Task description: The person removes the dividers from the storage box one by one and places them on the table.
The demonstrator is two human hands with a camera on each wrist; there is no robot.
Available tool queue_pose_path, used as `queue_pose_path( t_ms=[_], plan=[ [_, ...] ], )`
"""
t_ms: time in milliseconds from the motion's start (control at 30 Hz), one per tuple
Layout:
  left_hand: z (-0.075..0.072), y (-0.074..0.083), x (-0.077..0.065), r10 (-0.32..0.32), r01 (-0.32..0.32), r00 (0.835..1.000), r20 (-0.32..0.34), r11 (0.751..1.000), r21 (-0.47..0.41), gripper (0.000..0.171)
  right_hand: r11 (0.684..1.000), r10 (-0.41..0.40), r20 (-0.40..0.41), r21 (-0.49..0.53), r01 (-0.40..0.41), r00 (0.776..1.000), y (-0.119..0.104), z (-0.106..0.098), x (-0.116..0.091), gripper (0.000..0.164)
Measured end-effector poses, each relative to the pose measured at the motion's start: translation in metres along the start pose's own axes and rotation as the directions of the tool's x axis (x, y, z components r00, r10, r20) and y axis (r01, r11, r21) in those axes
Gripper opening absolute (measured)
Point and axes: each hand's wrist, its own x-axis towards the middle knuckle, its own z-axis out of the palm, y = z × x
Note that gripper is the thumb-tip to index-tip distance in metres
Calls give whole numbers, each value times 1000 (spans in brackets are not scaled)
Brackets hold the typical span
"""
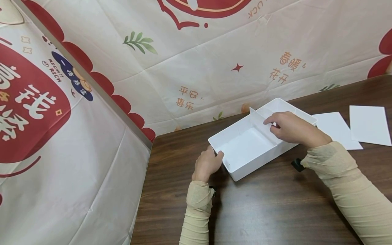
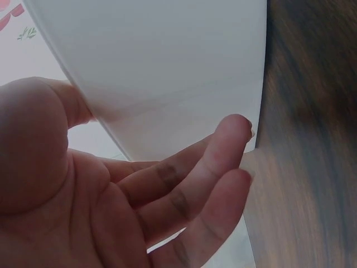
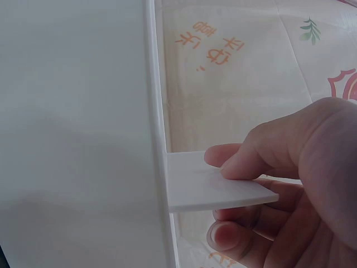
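A white rectangular box (image 1: 251,166) without a lid lies at an angle on the dark wooden table. My left hand (image 1: 207,163) holds its left end, the thumb over the rim and the fingers along the outside of the end wall (image 2: 167,67). Across the inside stands a thin white divider panel (image 1: 259,126), one corner of it poking above the far rim. My right hand (image 1: 286,127) pinches this panel between thumb and fingers, its edge plain in the right wrist view, where the divider (image 3: 203,187) juts past the box wall (image 3: 83,134).
To the right of the box lie two flat white panels, one nearer (image 1: 333,127) and one farther right (image 1: 370,124), slightly overlapping. A printed white cloth (image 1: 208,64) hangs behind the table, and another (image 1: 92,163) on the left.
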Motion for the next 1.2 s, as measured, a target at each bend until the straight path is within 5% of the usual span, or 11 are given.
queue_pose_path(
  t_ms=[1200],
  plan=[
    [-1, 3, -1, -18, 18, 1000, 2, 1000, 4, 54, 1000, 10, 8, 10, -10, 1000, 0, 0, 0, 30]
  ],
)
